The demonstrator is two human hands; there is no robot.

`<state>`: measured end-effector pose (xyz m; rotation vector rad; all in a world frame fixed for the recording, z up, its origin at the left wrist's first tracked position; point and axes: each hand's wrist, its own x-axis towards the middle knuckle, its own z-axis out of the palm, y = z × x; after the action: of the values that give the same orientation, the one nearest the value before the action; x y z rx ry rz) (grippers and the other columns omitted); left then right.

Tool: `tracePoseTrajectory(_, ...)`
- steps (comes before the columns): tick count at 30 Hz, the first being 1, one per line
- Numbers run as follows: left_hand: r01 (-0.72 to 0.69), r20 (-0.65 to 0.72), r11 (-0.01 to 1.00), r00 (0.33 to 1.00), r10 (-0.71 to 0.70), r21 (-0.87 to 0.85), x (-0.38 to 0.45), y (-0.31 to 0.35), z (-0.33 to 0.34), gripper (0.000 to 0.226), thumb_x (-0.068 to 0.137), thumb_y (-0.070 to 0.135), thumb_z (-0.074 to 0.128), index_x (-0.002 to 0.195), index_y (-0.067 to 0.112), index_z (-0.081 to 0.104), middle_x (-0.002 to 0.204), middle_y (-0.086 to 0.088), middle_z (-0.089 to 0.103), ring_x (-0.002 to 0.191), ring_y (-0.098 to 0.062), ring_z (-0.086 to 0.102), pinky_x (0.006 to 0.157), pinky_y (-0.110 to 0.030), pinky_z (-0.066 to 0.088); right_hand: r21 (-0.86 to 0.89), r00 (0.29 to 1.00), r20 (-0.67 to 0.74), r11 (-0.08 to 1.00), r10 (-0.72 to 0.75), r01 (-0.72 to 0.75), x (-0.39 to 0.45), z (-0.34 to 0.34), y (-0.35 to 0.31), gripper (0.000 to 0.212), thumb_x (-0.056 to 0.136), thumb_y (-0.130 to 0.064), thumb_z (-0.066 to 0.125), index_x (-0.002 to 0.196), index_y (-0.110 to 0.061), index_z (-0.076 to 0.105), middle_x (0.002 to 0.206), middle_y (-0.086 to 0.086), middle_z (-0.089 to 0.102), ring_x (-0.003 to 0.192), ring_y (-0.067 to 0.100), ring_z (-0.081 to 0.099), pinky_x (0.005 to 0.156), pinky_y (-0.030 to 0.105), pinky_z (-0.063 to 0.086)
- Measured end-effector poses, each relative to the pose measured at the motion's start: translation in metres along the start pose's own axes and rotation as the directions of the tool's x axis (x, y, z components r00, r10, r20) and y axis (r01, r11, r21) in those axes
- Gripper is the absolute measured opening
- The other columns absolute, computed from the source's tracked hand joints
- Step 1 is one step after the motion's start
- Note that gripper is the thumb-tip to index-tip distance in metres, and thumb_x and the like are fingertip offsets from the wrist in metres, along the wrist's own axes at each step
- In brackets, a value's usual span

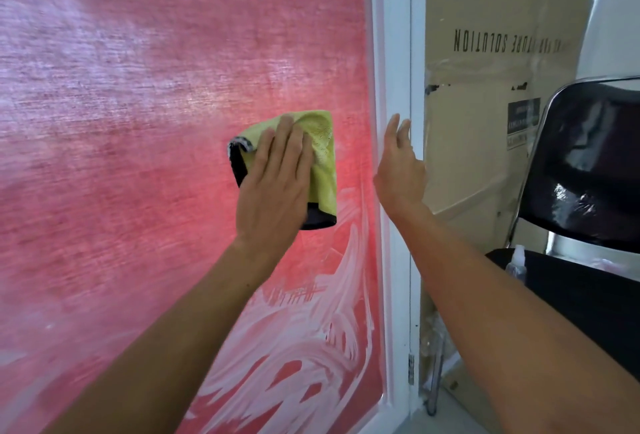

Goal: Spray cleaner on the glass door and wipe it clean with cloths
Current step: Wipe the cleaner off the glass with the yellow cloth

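The glass door (138, 121) fills the left of the view, its pane backed by red and smeared with white cleaner streaks, thickest at the lower right. My left hand (277, 184) presses a folded yellow-green cloth (323, 163) with a black edge flat against the glass, fingers straight. My right hand (398, 170) rests with straight fingers against the door's white frame (393, 52), holding nothing. A small clear spray bottle (516, 265) stands on a chair seat to the right.
A black chair (588, 163) with a chrome frame stands at the right, close to my right arm. A brown cardboard sheet (485, 87) with printed letters leans behind the door frame. Hinges show on the frame's right edge.
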<state>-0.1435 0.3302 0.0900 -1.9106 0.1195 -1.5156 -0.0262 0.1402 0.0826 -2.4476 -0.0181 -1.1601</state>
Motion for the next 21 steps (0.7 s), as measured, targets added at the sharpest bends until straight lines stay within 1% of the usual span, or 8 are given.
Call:
tracePoseTrajectory(2, 0.140, 0.092, 0.968, 0.988, -0.123, -0.207, -0.004, 0.010, -0.011, 0.061, 0.113, 0.034, 0.027, 0.158, -0.005, 0.028, 0.167, -0.021, 0.028, 0.160, -0.034, 0.014, 0.131, -0.045, -0.003, 0.000, 1.000, -0.003, 1.000, -0.003, 0.003, 0.000, 0.000, 0.000, 0.086, 0.093, 0.011, 0.045, 0.163, -0.013, 0.002, 0.171, 0.012, 0.007, 0.113, 0.038, 0.066, 0.069, 0.040, 0.054)
tracePoseTrajectory(4, 0.236, 0.134, 0.917, 0.970, -0.203, -0.321, 0.002, 0.015, -0.014, 0.070, 0.111, 0.046, 0.029, 0.158, -0.005, 0.029, 0.167, -0.021, 0.027, 0.160, -0.032, 0.014, 0.131, -0.042, -0.003, 0.002, 1.000, 0.003, 1.000, -0.004, 0.004, -0.001, -0.002, -0.001, 0.086, 0.094, 0.011, 0.045, 0.163, -0.013, 0.001, 0.171, 0.012, 0.006, 0.115, 0.038, 0.065, 0.069, 0.040, 0.053)
tracePoseTrajectory(6, 0.247, 0.129, 0.900, 0.968, -0.214, -0.360, 0.015, 0.016, -0.010, 0.074, 0.109, 0.051, 0.031, 0.158, -0.004, 0.031, 0.167, -0.019, 0.030, 0.160, -0.031, 0.016, 0.132, -0.041, -0.002, 0.009, 1.000, 0.010, 1.000, -0.006, 0.006, -0.002, -0.003, -0.001, 0.087, 0.094, 0.011, 0.046, 0.163, -0.014, 0.000, 0.171, 0.011, 0.006, 0.115, 0.037, 0.065, 0.070, 0.040, 0.052)
tracePoseTrajectory(9, 0.163, 0.081, 0.931, 0.986, -0.144, -0.327, 0.041, 0.014, 0.000, 0.074, 0.107, 0.052, 0.037, 0.159, 0.000, 0.032, 0.162, -0.018, 0.039, 0.157, -0.032, 0.026, 0.132, -0.042, 0.003, 0.010, 1.000, 0.003, 1.000, -0.008, 0.008, -0.002, -0.002, 0.000, 0.086, 0.094, 0.010, 0.046, 0.163, -0.014, 0.000, 0.171, 0.011, 0.006, 0.116, 0.036, 0.065, 0.071, 0.040, 0.052)
tracePoseTrajectory(11, 0.039, 0.094, 0.983, 0.995, -0.022, -0.181, 0.059, 0.013, 0.007, 0.077, 0.106, 0.055, 0.035, 0.161, 0.001, 0.026, 0.162, -0.017, 0.038, 0.157, -0.031, 0.025, 0.132, -0.044, 0.008, 0.003, 1.000, 0.000, 1.000, -0.004, 0.004, -0.001, -0.001, 0.000, 0.086, 0.095, 0.010, 0.045, 0.164, -0.015, 0.000, 0.171, 0.010, 0.006, 0.119, 0.036, 0.064, 0.070, 0.040, 0.051)
tracePoseTrajectory(14, -0.094, 0.116, 0.995, 0.988, 0.098, -0.034, 0.081, 0.014, 0.016, 0.080, 0.105, 0.057, 0.028, 0.160, -0.001, 0.026, 0.165, -0.017, 0.032, 0.158, -0.031, 0.022, 0.131, -0.044, 0.009, 0.018, 1.000, 0.006, 1.000, -0.012, 0.012, -0.001, 0.000, 0.002, 0.088, 0.094, 0.012, 0.046, 0.163, -0.016, 0.000, 0.171, 0.009, 0.005, 0.119, 0.037, 0.063, 0.067, 0.038, 0.045)
tracePoseTrajectory(17, -0.165, 0.093, 0.983, 0.981, 0.172, -0.084, 0.108, 0.014, 0.022, 0.081, 0.103, 0.056, 0.029, 0.159, -0.002, 0.026, 0.166, -0.020, 0.031, 0.159, -0.032, 0.021, 0.132, -0.045, 0.011, 0.023, 1.000, 0.000, 1.000, -0.017, 0.017, -0.001, 0.000, 0.004, 0.089, 0.093, 0.013, 0.047, 0.163, -0.017, 0.001, 0.172, 0.009, 0.005, 0.113, 0.037, 0.065, 0.067, 0.038, 0.046)
tracePoseTrajectory(21, -0.192, 0.080, 0.969, 0.975, 0.206, -0.156, 0.142, 0.005, 0.024, 0.079, 0.100, 0.052, 0.033, 0.154, -0.007, 0.031, 0.164, -0.021, 0.034, 0.158, -0.034, 0.022, 0.131, -0.047, 0.011, 0.030, 1.000, 0.014, 0.999, -0.021, 0.020, -0.002, -0.003, 0.000, 0.089, 0.093, 0.012, 0.047, 0.163, -0.018, 0.001, 0.172, 0.007, 0.004, 0.116, 0.036, 0.064, 0.065, 0.037, 0.043)
